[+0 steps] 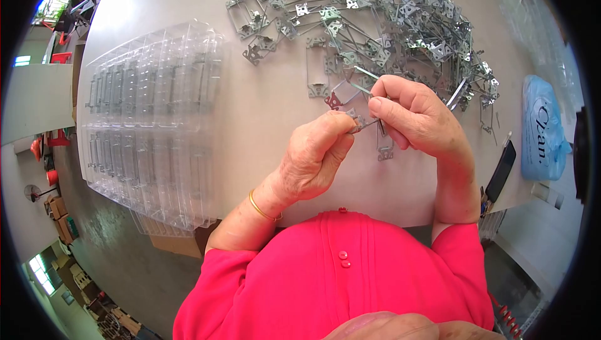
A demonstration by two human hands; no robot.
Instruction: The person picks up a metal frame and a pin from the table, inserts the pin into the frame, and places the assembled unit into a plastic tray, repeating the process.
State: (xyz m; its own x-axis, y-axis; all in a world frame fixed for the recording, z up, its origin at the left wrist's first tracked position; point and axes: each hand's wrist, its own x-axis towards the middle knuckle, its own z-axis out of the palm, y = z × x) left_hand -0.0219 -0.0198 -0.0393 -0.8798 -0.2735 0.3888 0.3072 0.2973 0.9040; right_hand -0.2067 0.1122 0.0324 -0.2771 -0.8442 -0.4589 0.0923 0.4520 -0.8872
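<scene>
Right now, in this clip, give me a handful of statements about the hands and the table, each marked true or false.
1. Both hands hold one small metal bracket between them. True.
2. The left hand wears a glove. False: it is bare, with a gold bangle at the wrist.
3. A heap of metal brackets lies on the table beyond the hands. True.
4. The clear plastic trays sit to the right of the right hand. False: they are on the left side.
5. A blue packet lies at the table's right edge. True.
</scene>
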